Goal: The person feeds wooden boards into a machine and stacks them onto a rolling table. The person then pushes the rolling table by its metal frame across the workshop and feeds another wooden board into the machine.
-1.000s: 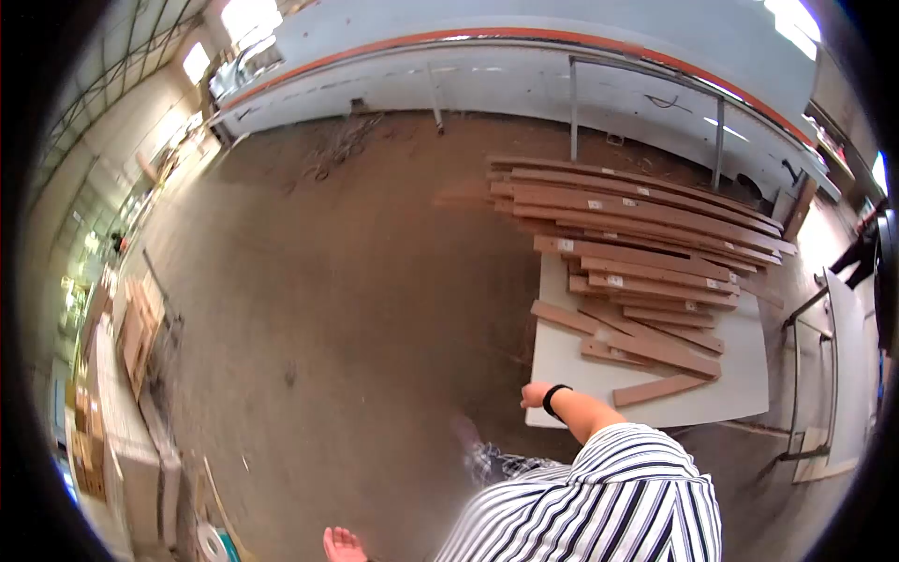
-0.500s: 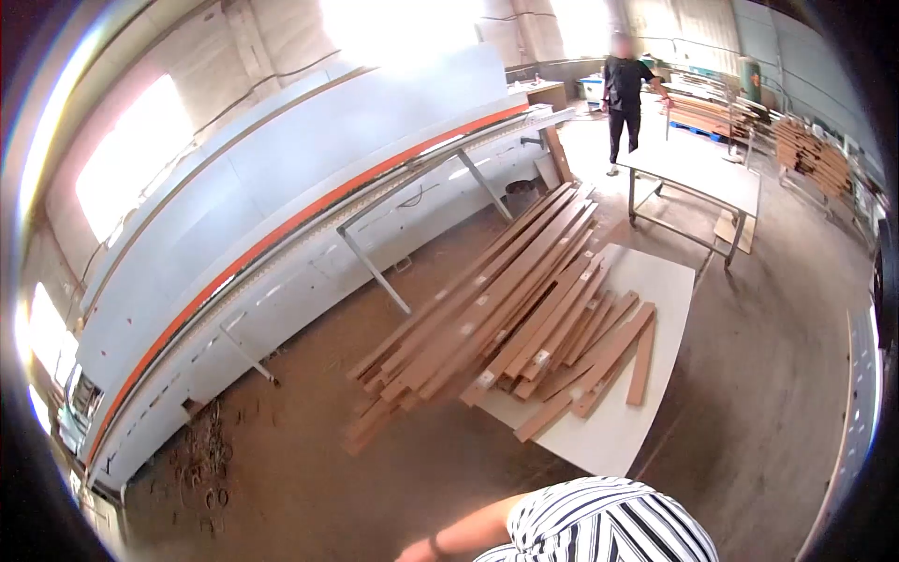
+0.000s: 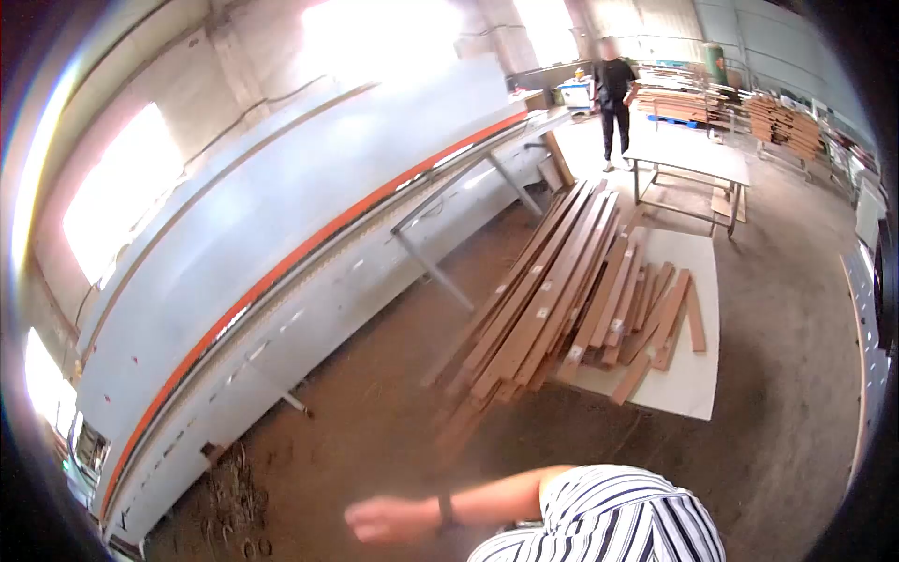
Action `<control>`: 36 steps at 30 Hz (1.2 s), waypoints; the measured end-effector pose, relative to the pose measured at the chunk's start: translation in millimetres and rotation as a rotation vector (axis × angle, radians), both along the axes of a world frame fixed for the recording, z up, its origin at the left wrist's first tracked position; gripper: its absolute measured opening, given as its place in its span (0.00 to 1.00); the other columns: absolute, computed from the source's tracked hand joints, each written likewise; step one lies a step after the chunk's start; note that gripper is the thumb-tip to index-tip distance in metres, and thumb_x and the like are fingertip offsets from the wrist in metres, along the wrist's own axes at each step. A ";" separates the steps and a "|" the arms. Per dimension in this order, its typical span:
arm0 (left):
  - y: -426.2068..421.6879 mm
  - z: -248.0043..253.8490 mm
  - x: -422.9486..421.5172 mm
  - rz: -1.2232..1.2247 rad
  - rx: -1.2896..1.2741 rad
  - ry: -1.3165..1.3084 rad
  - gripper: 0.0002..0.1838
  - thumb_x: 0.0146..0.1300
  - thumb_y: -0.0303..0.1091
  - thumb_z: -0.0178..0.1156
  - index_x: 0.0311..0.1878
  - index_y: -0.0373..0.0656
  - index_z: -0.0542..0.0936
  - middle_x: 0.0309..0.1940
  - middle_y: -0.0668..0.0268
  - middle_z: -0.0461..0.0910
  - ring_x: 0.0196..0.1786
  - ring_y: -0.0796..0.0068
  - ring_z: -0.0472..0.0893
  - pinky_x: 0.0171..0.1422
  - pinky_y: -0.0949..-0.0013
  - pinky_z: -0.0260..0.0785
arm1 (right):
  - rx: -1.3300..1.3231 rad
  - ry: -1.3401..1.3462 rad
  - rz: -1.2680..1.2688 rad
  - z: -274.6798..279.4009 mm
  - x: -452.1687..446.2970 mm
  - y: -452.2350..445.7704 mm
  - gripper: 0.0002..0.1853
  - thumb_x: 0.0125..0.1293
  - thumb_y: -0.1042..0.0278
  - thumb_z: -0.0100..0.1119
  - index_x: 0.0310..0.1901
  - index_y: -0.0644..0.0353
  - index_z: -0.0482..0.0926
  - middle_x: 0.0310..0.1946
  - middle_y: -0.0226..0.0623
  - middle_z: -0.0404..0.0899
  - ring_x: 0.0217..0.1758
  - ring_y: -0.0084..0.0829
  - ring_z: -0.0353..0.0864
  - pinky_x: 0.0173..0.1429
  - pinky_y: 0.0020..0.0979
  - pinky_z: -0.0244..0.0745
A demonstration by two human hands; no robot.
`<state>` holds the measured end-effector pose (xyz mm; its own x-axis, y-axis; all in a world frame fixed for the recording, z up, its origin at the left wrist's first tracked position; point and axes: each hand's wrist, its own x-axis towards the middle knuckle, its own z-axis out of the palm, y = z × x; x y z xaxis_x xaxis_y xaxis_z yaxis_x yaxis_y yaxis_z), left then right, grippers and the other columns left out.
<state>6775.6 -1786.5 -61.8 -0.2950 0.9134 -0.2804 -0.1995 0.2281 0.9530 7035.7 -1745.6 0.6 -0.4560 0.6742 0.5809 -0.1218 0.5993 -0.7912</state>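
My right hand [image 3: 379, 520] reaches out at the bottom, above the brown floor, with a dark band around the wrist. Motion blur hides how its fingers lie, and no held object can be made out. My left hand is outside the view. Beyond my striped sleeve, long brown strips [image 3: 552, 309] lie side by side, some with small white labels. Several shorter pieces [image 3: 670, 318] lie at angles on a white board [image 3: 688, 403]. The strips' near ends extend past the board's left edge.
A long pale machine [image 3: 309, 234] with an orange stripe runs diagonally along the left, with metal legs below. Farther back stand a person in dark clothes [image 3: 614, 94] and a white-topped table [image 3: 688, 161]. Stacked wood [image 3: 782, 126] is at the back right.
The view has swung right, bringing the person and far table into sight. My right hand has moved away from the board's edge. My left hand has left the view.
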 end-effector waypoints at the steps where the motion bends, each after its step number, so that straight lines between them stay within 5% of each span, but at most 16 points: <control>1: 42.6 16.8 -23.8 -0.014 0.069 -0.042 0.24 0.75 0.46 0.55 0.66 0.41 0.72 0.59 0.60 0.79 0.60 0.64 0.78 0.62 0.58 0.70 | 0.001 0.146 -0.088 46.6 2.0 8.3 0.11 0.70 0.68 0.59 0.49 0.64 0.74 0.44 0.41 0.78 0.45 0.34 0.78 0.52 0.39 0.76; 3: 119.6 65.6 -44.7 -0.104 0.273 -0.130 0.25 0.75 0.46 0.54 0.67 0.41 0.71 0.60 0.60 0.78 0.61 0.64 0.77 0.63 0.58 0.70 | 0.315 0.200 -0.249 107.9 3.6 42.5 0.17 0.72 0.67 0.59 0.59 0.64 0.73 0.39 0.36 0.80 0.43 0.30 0.80 0.50 0.36 0.76; 5: 173.7 138.2 -31.4 -0.437 0.691 -0.236 0.32 0.77 0.53 0.48 0.74 0.42 0.65 0.72 0.57 0.68 0.75 0.64 0.65 0.75 0.49 0.61 | 0.557 0.246 -0.352 166.5 11.4 63.5 0.22 0.71 0.67 0.59 0.64 0.66 0.72 0.40 0.38 0.83 0.43 0.34 0.83 0.52 0.36 0.78; 11: 312.9 235.0 -30.4 -0.694 0.972 -0.581 0.35 0.79 0.57 0.37 0.78 0.41 0.58 0.78 0.59 0.59 0.80 0.63 0.57 0.73 0.37 0.65 | 0.775 0.500 -0.350 194.8 -12.0 171.6 0.24 0.67 0.63 0.63 0.58 0.73 0.76 0.39 0.40 0.87 0.46 0.39 0.84 0.56 0.45 0.78; 14: 378.3 250.8 -50.8 -0.671 0.927 -0.671 0.38 0.77 0.63 0.35 0.79 0.44 0.56 0.80 0.65 0.55 0.81 0.63 0.54 0.70 0.25 0.61 | 0.886 0.499 -0.481 207.0 -36.3 233.9 0.27 0.72 0.64 0.59 0.68 0.64 0.66 0.40 0.43 0.87 0.47 0.39 0.84 0.56 0.47 0.78; 17: 459.1 262.4 -60.1 -0.719 0.929 -0.795 0.41 0.75 0.68 0.33 0.79 0.46 0.55 0.80 0.69 0.54 0.82 0.63 0.52 0.68 0.18 0.56 | 0.981 0.279 -0.469 202.5 -54.8 321.0 0.28 0.74 0.72 0.53 0.72 0.64 0.59 0.41 0.49 0.85 0.40 0.39 0.85 0.44 0.40 0.81; 23: 598.5 249.8 -32.2 -0.998 0.726 -1.021 0.45 0.72 0.72 0.32 0.81 0.49 0.51 0.81 0.73 0.50 0.82 0.59 0.49 0.69 0.14 0.47 | 0.348 -0.524 -0.770 113.8 -146.3 500.3 0.49 0.59 0.79 0.56 0.78 0.70 0.40 0.33 0.53 0.81 0.24 0.41 0.78 0.31 0.40 0.77; 30: 747.1 230.4 -33.0 -1.318 0.532 -1.073 0.44 0.71 0.74 0.31 0.79 0.54 0.58 0.79 0.78 0.57 0.81 0.59 0.53 0.69 0.15 0.50 | 0.088 -0.444 -1.008 94.8 -176.2 593.3 0.48 0.64 0.77 0.51 0.81 0.52 0.36 0.23 0.50 0.78 0.25 0.50 0.82 0.31 0.44 0.76; 33: 782.6 244.8 -15.0 -1.373 0.497 -1.112 0.43 0.71 0.74 0.30 0.79 0.55 0.58 0.79 0.79 0.57 0.80 0.54 0.54 0.69 0.16 0.51 | 0.146 -0.458 -1.102 118.4 -166.6 614.2 0.47 0.66 0.75 0.51 0.81 0.52 0.36 0.24 0.51 0.79 0.26 0.51 0.82 0.33 0.45 0.77; 36: 831.7 242.5 16.5 -1.485 0.550 -1.135 0.42 0.72 0.73 0.31 0.79 0.55 0.58 0.79 0.79 0.57 0.79 0.45 0.55 0.70 0.17 0.51 | 0.380 -0.340 -1.221 151.5 -149.7 616.2 0.42 0.67 0.76 0.52 0.80 0.58 0.46 0.28 0.48 0.81 0.28 0.45 0.83 0.35 0.42 0.79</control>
<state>6792.1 -954.7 180.7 0.7528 0.2661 0.6020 -0.6344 0.5371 0.5559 6886.0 -1129.4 152.1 0.1644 0.5747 0.8017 0.8205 0.3714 -0.4345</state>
